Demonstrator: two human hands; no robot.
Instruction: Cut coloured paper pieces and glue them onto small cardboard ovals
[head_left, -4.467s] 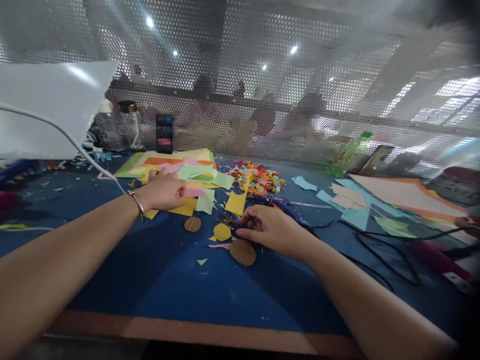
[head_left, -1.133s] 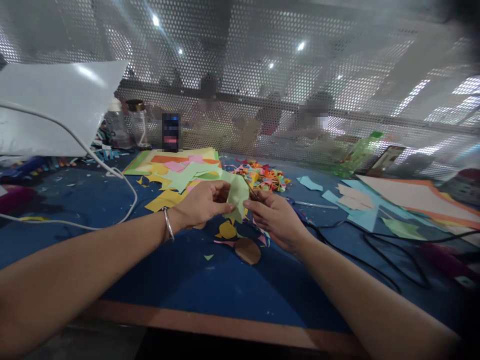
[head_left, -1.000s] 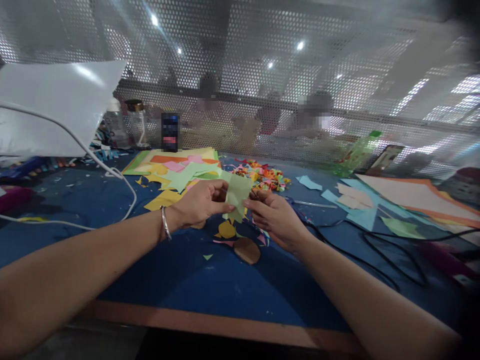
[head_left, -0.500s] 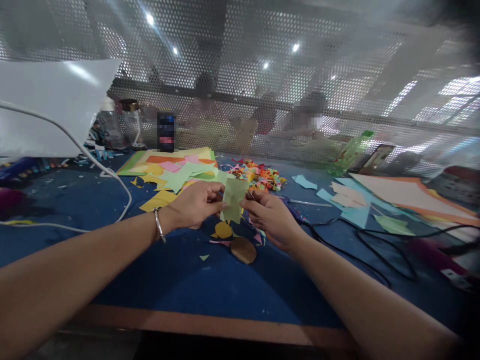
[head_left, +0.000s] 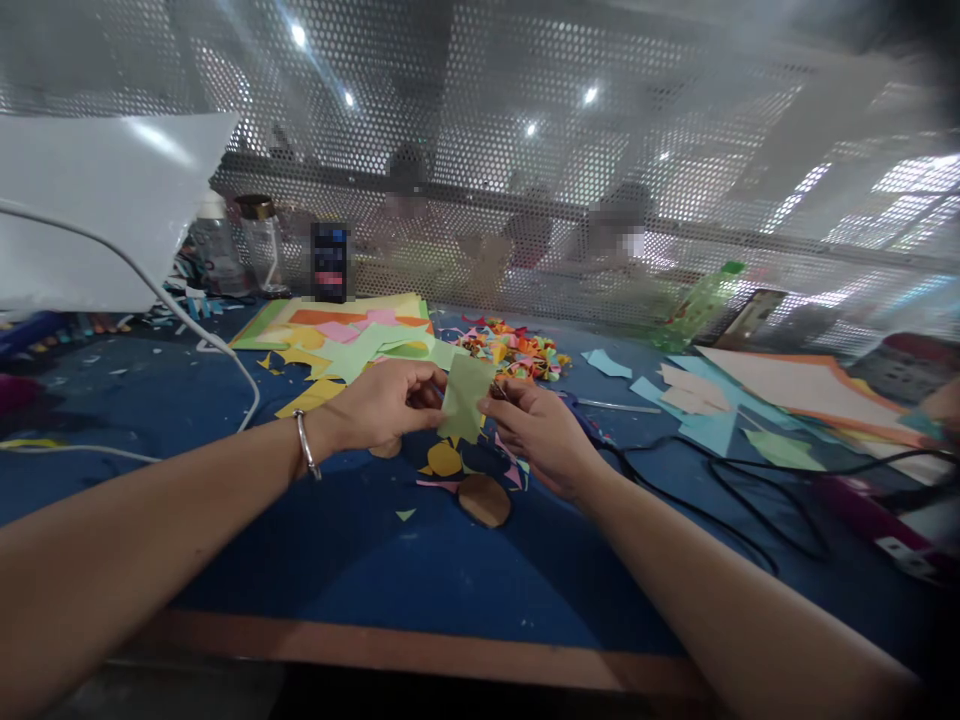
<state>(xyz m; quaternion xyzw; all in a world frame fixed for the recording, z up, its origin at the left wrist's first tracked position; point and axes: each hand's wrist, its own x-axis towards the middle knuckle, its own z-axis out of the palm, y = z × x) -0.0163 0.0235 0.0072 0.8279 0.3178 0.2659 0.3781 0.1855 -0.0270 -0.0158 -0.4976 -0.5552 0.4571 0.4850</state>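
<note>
A small rectangular piece of pale green paper [head_left: 465, 390] is held upright above the table, between my two hands. My left hand [head_left: 386, 405], with a silver bangle at the wrist, has its thumb and fingers closed at the paper's left edge. My right hand [head_left: 536, 430] pinches the right edge; a small dark metallic thing shows at its fingers, too little of it to name. Below lie a yellow paper disc [head_left: 445, 459], a brown oval piece [head_left: 484, 500] and several paper scraps. Another brownish rounded piece [head_left: 385, 447] shows partly under my left hand.
Coloured paper sheets [head_left: 360, 345] and a heap of clippings [head_left: 517, 350] lie behind my hands. Black cables [head_left: 720, 480] and more sheets [head_left: 810, 390] are at right. A white cable [head_left: 202, 330] crosses the left. Bottles and a phone [head_left: 330, 262] stand before a perforated screen.
My left thumb has drawn back slightly to the left, from over the paper's face to its edge. The paper is tilted a little. A brownish piece has come into sight under my left hand.
</note>
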